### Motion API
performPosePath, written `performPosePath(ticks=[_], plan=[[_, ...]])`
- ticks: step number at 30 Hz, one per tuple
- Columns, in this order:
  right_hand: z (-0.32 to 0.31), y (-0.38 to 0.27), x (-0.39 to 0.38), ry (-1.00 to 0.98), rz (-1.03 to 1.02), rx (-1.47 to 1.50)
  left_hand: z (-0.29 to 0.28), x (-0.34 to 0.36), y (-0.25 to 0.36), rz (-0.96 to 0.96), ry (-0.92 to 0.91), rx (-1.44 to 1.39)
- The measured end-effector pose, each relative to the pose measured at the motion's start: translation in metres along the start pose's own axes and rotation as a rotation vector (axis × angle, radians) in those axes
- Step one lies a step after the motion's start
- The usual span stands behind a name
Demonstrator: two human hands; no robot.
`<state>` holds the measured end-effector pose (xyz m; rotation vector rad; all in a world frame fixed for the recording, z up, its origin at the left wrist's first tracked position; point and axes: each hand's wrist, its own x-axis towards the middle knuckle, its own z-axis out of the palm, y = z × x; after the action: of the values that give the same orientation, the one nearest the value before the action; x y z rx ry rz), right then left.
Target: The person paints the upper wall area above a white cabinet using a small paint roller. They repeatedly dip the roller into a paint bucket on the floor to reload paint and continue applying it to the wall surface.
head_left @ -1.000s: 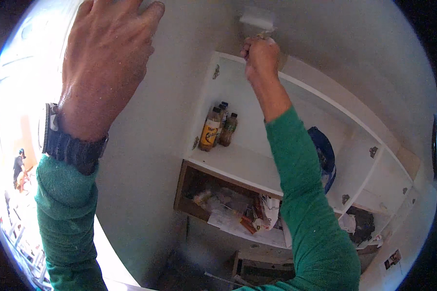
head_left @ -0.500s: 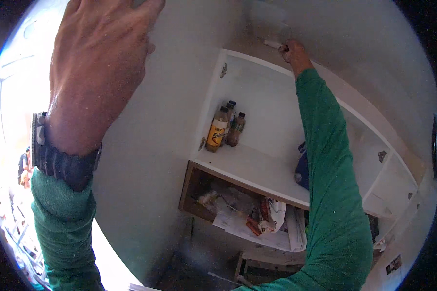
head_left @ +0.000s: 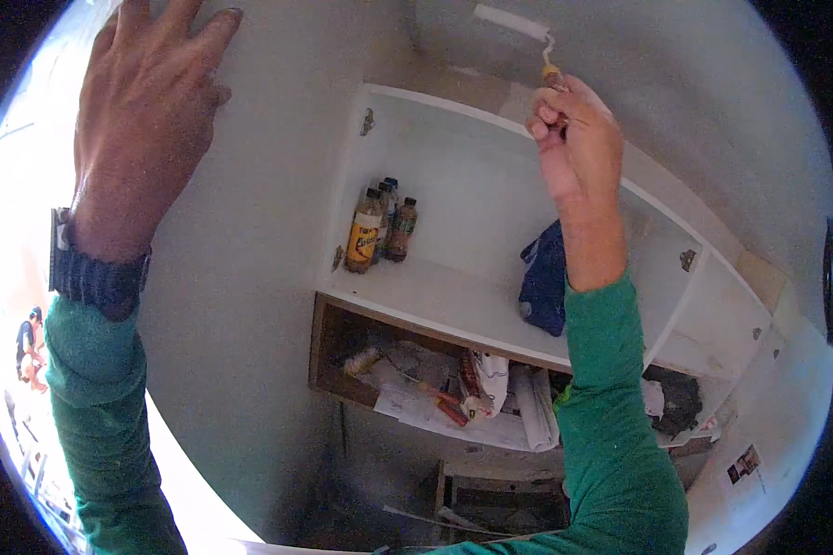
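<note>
My right hand (head_left: 578, 134) is wrapped round the handle of a small paint roller (head_left: 512, 20), whose white sleeve lies along the grey wall (head_left: 657, 83) above a white cabinet (head_left: 491, 106). Raised at the upper left, my left hand (head_left: 148, 120) has its fingers spread along the grey wall panel beside the bright opening, and its fingertips run out of the picture. A dark watch sits on that wrist.
Bottles (head_left: 365, 231) and a dark blue bag (head_left: 543, 282) stand in the cabinet. Papers, another roller (head_left: 361, 361) and packets lie on the shelf (head_left: 435, 402) below. Outside the opening at left, a person (head_left: 30, 342) is visible.
My right hand has come closer and the roller, mostly hidden before, now shows with its wire frame. My left hand has shifted left and its fingers show more. The view has moved somewhat.
</note>
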<state>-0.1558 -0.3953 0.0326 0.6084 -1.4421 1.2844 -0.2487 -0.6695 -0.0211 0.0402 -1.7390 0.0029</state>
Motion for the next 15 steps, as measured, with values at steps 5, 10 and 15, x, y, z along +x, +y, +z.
performPosePath(ticks=[5,10,15], plan=[[-0.015,-0.009,0.003,-0.048,-0.01,-0.001,-0.007,-0.003,0.006,-0.04,0.058,-0.053],[-0.068,0.058,0.104,0.075,0.083,-0.219,0.01,-0.004,0.014,-0.027,0.085,0.072],[-0.148,0.159,0.246,-0.115,0.103,-0.388,0.02,0.006,-0.017,0.106,0.2,0.048]])
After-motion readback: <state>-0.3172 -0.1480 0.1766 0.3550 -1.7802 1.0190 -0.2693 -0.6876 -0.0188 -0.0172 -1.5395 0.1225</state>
